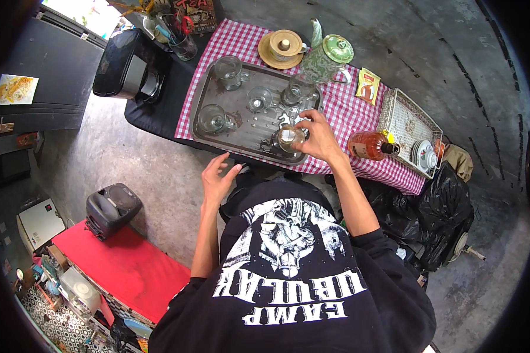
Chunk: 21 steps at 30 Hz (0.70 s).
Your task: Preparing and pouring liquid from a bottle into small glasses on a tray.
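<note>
My right hand (319,138) grips a small glass (288,136) by its rim at the near right corner of the dark tray (250,138). Something pale shows in or through this glass, but I cannot make out what. Clear glass mugs stand on the tray: one at the far left (228,73), one at the near left (213,119), one in the middle (259,100) and one at the far right (300,89). Water drops and wet patches lie among them. My left hand (219,176) hovers empty just off the table's near edge, its fingers apart.
Behind the tray are a lidded cup on a saucer (284,46) and a green teapot (330,56). To the right are a yellow sachet (368,86), an amber bottle (368,145) and a wire-edged basket (409,117). A black coffee maker (121,65) stands left.
</note>
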### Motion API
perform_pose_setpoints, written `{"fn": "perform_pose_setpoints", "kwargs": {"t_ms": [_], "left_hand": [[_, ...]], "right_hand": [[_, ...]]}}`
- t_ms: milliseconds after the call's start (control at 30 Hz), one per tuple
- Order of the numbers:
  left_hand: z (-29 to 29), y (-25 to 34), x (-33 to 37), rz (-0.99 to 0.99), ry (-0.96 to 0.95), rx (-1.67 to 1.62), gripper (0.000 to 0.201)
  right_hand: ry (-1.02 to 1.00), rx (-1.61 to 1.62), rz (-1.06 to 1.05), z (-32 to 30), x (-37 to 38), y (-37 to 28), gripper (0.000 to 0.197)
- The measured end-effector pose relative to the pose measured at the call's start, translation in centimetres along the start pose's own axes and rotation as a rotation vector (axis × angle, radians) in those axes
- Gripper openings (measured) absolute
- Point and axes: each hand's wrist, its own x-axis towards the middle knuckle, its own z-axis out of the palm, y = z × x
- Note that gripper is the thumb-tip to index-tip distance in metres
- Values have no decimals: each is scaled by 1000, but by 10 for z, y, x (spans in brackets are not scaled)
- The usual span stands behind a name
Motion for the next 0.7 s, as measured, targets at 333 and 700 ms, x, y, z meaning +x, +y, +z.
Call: {"fn": "perform_pose_setpoints", "kwargs": {"t_ms": [333, 700], "left_hand": [[0, 1, 1, 1, -1, 13, 50], [-2, 0, 0, -10, 1, 10, 49]], "right_hand": [[7, -21, -28, 0, 1, 1, 43], [11, 3, -41, 0, 1, 1, 44]]}}
